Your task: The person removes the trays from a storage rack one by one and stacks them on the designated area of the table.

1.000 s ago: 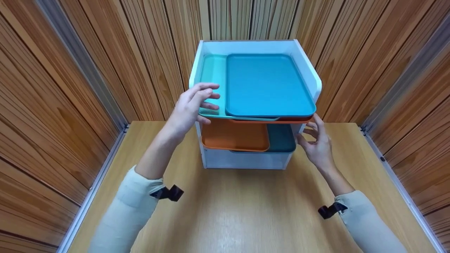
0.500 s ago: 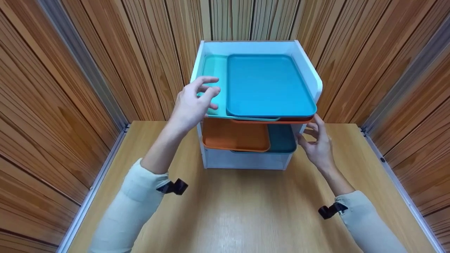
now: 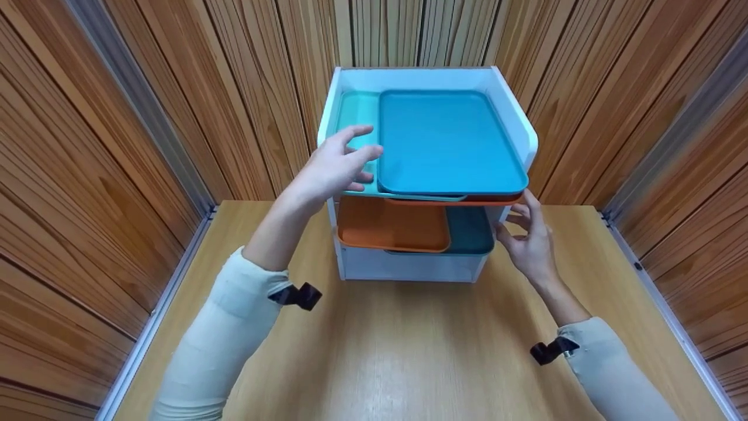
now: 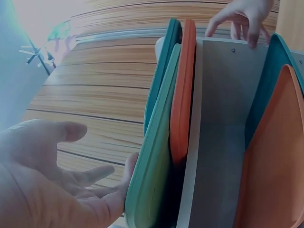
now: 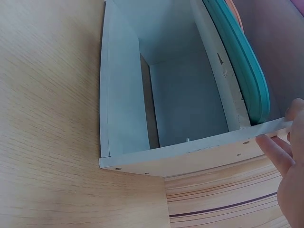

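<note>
My left hand point(image 3: 339, 166) hovers, fingers spread, over the left side of a mint-green tray point(image 3: 357, 111) in the head view. In the left wrist view its fingertips overlap that tray's edge. A blue tray point(image 3: 450, 140) lies partly on the mint one, on top of a white shelf unit point(image 3: 409, 266). Under both shows the front rim of a red-orange tray point(image 3: 497, 200). On the shelf below, an orange tray point(image 3: 391, 225) overlaps a dark teal tray point(image 3: 470, 231). My right hand point(image 3: 532, 245) rests its fingertips against the unit's right side panel point(image 5: 204, 152), near the red-orange tray's corner.
The unit stands on a light wooden table point(image 3: 397, 351) against wood-plank walls point(image 3: 280, 88). Its bottom compartment point(image 5: 185, 99) shows no tray. Metal rails point(image 3: 158, 304) run along the table's side edges. A small black camera is strapped at each wrist.
My left hand has shifted a little right and its fingers have spread from a more bent pose. My right hand, the trays and the unit stay in place.
</note>
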